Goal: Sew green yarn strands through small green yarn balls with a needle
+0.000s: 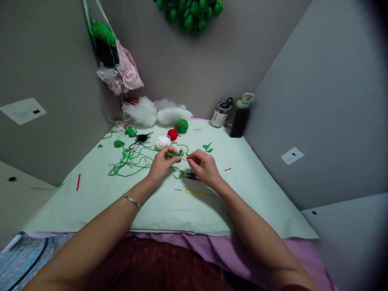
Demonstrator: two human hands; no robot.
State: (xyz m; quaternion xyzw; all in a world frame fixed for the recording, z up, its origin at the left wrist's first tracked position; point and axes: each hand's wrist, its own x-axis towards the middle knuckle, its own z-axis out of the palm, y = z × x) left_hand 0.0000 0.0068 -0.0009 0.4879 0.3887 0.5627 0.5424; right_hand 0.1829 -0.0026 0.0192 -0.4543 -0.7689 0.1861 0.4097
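My left hand (163, 165) is closed on a small green crocheted piece (175, 154) with a bit of red and white at its tip. Just to its right, my right hand (205, 166) pinches something too small to make out; a thin dark strand (184, 158) runs between the two hands. Partly hidden below my right hand lies a dark cutting tool (191, 176). Nearer to me is a crochet hook with a yellow handle (194, 192). Beyond my hands sit a white yarn ball (163, 142), a red yarn ball (172, 134) and a green yarn ball (181, 125).
Loose green yarn (127, 165) tangles across the left of the table, near a black yarn bundle (142, 138). White stuffing (144, 112) lies at the back. A cup of tools (218, 117) and a dark bottle (239, 121) stand at back right. Walls enclose both sides.
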